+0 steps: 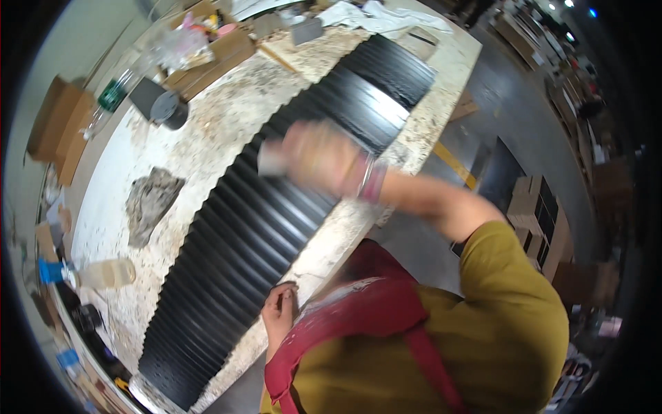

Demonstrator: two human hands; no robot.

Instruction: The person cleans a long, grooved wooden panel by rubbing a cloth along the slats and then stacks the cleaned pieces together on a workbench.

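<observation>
A long black ribbed panel [248,207] lies slantwise across the worktable, its grooves running crosswise. Above its middle, my right hand [324,159] is smeared by motion. Its fingers are closed round a small pale piece [271,159], whose kind the blur hides. My left hand [279,307] rests at the table's near edge beside the panel, fingers curled in, with nothing visible in them. Toward the far end, a smoother, glossy black section [365,103] crosses the ribs. A crumpled grey rag [153,205] lies left of the panel.
The stained white table [103,221] holds a black cup [169,110], a bottle of yellowish liquid [107,273] with a blue top, and an open cardboard box [227,52] of odds and ends. White cloth [372,17] lies at the far end. Stacked boxes [534,207] stand on the floor at right.
</observation>
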